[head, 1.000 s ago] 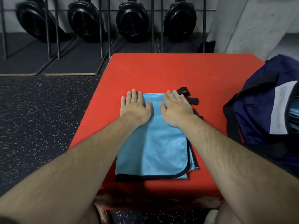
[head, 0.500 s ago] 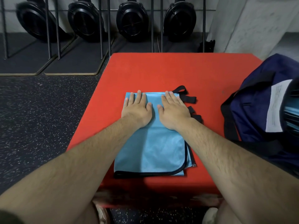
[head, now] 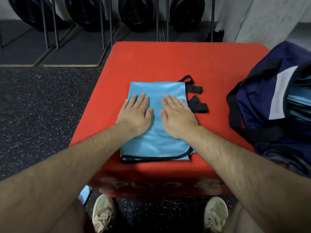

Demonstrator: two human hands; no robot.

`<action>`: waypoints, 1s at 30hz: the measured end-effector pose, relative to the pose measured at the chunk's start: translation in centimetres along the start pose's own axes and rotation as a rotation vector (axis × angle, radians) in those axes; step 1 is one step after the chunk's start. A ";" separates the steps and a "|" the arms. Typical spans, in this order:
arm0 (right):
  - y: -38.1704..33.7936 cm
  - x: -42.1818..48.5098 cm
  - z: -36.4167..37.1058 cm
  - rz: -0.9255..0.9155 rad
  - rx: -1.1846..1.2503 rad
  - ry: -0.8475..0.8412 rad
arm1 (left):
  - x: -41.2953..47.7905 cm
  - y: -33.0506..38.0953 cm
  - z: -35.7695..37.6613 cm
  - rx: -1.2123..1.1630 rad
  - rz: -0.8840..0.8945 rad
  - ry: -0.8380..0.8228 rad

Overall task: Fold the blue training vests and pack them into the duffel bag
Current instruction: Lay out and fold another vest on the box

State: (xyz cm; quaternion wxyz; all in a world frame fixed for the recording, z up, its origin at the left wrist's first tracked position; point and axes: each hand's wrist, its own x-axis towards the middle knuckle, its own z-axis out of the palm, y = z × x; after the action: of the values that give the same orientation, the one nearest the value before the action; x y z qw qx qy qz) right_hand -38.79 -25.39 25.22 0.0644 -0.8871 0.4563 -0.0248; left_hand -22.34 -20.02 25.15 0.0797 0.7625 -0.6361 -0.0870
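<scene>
Head view: folded blue vest [head: 155, 142] lies flat on the red box [head: 168, 61] in front of me.
Left hand [head: 134, 115]: palm down on the vest's left part, fingers straight and close together.
Right hand [head: 179, 119]: palm down beside it, fingers straight, gripping nothing.
Black straps [head: 195, 89]: stick out from the vest's far right side.
Duffel bag [head: 262, 105]: at the box's right edge, apart from the vest.

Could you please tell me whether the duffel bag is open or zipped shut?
Open: the duffel bag gapes at its mouth, with light blue fabric visible inside.
</scene>
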 end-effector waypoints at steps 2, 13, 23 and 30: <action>-0.6 -0.2 -0.3 0.008 -0.015 0.006 | -0.3 0.2 -0.2 0.016 -0.030 -0.003; 1.0 -2.4 -0.6 0.017 -0.009 -0.060 | -2.8 -0.4 0.7 0.035 0.083 -0.018; -0.9 -7.1 -0.6 -0.230 0.022 -0.134 | -8.4 0.2 -0.4 0.068 0.245 -0.131; 1.6 -8.4 -2.0 -0.214 0.021 -0.136 | -9.1 -1.5 -1.2 0.089 0.229 -0.140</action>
State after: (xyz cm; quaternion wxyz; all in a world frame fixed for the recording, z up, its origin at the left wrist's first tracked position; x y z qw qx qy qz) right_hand -45.16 -19.65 27.12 0.1016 -0.9297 0.3531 0.0240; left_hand -22.20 -10.76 26.21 0.0109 0.6798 -0.7262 -0.1020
